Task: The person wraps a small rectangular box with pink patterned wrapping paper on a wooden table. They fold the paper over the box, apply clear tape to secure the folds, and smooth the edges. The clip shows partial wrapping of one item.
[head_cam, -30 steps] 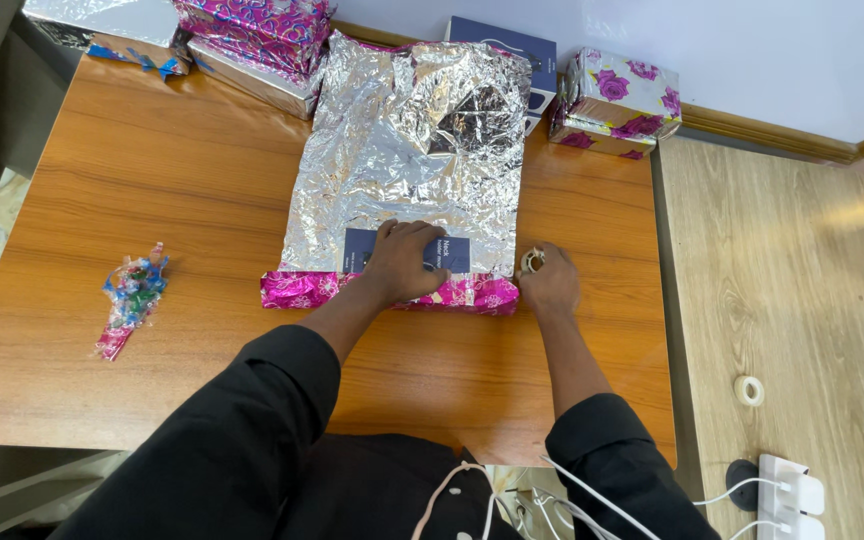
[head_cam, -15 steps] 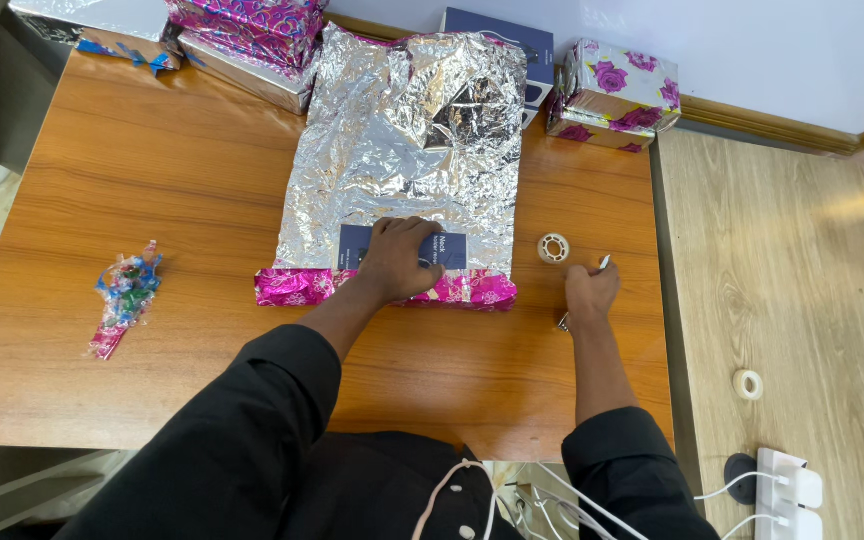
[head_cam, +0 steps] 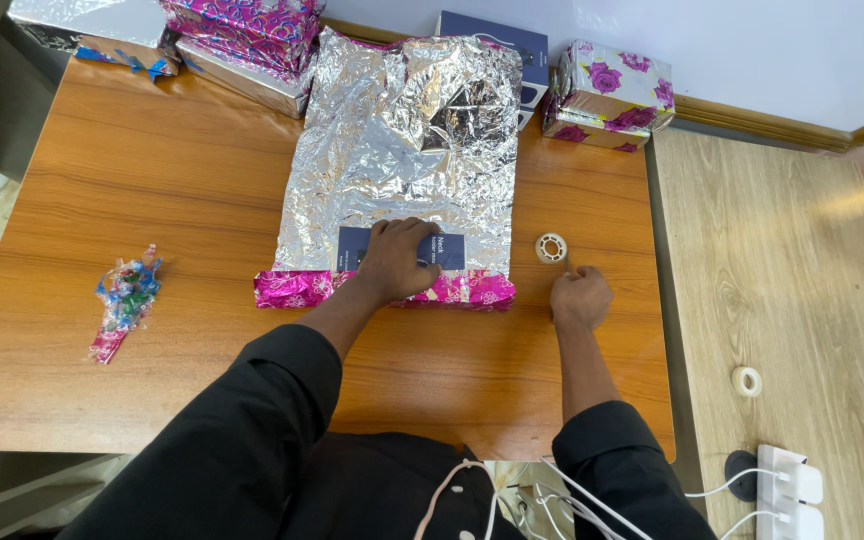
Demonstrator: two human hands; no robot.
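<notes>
Head view:

- Left hand (head_cam: 399, 262): palm down, fingers spread flat, pressing on a dark blue flat box (head_cam: 401, 247); nothing gripped.
- Dark blue flat box: lying on the near end of a crinkled silver wrapping sheet (head_cam: 402, 150), mostly covered by the left hand, long side parallel to the near table edge.
- Silver wrapping sheet: spread shiny side up on the orange wooden table (head_cam: 152, 180), far end puckered and raised; near edge folded over, showing a pink flowered strip (head_cam: 387, 290) just below the box.
- Right hand (head_cam: 580, 297): curled into a loose fist, resting on the table to the right of the sheet; a thin pale sliver visible at the fingertips, too small to identify; grip on it impossible to confirm.
- Small tape roll (head_cam: 551, 247): flat on the table, just beyond the right hand, beside the sheet's right edge, not touched.
- Wrapped pink-flowered box (head_cam: 612, 95): at the far right table corner, well apart from both hands.
- Second dark blue box (head_cam: 517, 40): behind the sheet, partly hidden.
- Stack of wrapped parcels (head_cam: 242, 40): at the far left of the table.
- Multicoloured ribbon scrap (head_cam: 124, 300): on the left of the table, well apart from the sheet.
- Second tape roll (head_cam: 747, 381): on the pale side surface (head_cam: 782, 250) to the right.
- White power strip (head_cam: 790, 490): near corner of the same surface, cables attached.
</notes>
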